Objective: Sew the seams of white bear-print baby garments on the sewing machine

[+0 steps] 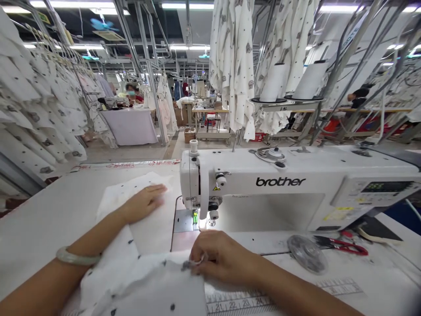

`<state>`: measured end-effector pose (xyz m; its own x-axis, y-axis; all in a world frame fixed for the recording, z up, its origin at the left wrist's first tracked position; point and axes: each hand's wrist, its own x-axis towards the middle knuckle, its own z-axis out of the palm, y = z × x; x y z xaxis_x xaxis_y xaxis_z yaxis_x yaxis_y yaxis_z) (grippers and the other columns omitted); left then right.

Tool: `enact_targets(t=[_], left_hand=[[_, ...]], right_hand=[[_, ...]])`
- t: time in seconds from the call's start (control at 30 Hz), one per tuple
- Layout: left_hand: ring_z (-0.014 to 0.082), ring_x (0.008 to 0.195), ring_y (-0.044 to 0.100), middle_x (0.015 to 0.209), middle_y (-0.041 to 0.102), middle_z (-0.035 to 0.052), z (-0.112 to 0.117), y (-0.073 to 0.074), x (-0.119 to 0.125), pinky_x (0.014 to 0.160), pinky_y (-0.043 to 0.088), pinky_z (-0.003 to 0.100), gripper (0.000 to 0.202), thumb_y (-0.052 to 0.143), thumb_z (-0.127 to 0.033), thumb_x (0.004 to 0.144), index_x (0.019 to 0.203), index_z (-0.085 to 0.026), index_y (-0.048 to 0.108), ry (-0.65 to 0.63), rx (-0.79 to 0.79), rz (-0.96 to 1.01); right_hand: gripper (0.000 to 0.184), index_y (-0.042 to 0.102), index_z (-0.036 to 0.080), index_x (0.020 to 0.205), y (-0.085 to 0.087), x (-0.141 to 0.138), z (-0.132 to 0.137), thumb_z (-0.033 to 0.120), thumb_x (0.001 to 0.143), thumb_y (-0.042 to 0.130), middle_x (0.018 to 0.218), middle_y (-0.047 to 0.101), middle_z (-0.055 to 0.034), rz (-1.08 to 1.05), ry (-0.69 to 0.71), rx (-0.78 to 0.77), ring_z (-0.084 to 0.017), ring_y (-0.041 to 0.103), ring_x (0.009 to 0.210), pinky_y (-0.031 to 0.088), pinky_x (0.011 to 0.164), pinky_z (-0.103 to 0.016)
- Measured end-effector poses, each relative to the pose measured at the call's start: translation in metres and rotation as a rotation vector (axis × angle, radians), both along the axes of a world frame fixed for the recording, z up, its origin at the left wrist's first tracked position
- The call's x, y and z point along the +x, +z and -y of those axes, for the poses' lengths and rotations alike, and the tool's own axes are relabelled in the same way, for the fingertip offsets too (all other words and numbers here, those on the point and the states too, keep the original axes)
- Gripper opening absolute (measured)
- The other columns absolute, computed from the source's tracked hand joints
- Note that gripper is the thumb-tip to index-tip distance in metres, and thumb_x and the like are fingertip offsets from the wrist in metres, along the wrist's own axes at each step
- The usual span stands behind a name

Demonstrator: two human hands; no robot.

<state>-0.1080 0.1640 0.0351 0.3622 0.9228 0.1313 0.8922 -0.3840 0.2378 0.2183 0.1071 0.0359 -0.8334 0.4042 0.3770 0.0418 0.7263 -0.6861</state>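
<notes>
Pinching edge of cloth (144,281): right hand (223,259) | left hand (144,204): apart from machine (237,175)

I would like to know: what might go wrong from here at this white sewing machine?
The right hand pinches the white, dark-spotted cloth close to the small bright-green presser foot; its fingers might be hurt if the white sewing machine runs. The cloth lies in loose folds, so a crease could perhaps be caught. The right forearm passes near the clear, round dish and could bump it.
</notes>
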Motion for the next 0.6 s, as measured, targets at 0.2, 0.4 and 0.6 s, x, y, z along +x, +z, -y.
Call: enact_targets(t=[0.2,0.4,0.6], left_hand=[[0.0308,0.130,0.044,0.131,0.059,0.0117,0.034,0.022,0.024,0.110,0.033,0.050,0.049,0.036,-0.050,0.095,0.124,-0.019,0.061,0.127,-0.109,0.005],[0.0214,0.099,0.054,0.101,0.060,0.0040,0.101,0.034,0.103,0.089,0.045,0.034,0.012,0.055,-0.032,0.086,0.085,-0.020,0.057,-0.059,-0.357,0.177],[0.0193,0.070,0.057,0.073,0.057,-0.0020,0.100,0.023,0.100,0.062,0.045,0.030,0.010,0.050,-0.030,0.086,0.081,-0.021,0.048,0.241,-0.325,0.191]], right_hand=[[0.015,0.059,0.016,0.084,0.010,0.004,-0.008,0.014,0.097,0.051,0.093,0.070,-0.0028,-0.202,-0.044,0.711,-0.015,0.056,0.078,0.043,0.072,-0.029],[0.016,0.060,0.017,0.081,0.009,0.006,-0.007,0.024,0.095,0.057,0.093,0.069,-0.0024,-0.030,0.084,0.762,-0.015,0.056,0.083,0.043,0.076,-0.030],[0.032,0.060,0.017,0.084,-0.007,0.009,-0.016,0.049,0.092,0.059,0.107,0.067,-0.0060,0.059,0.262,0.385,-0.017,0.059,0.105,0.041,0.100,-0.030]])
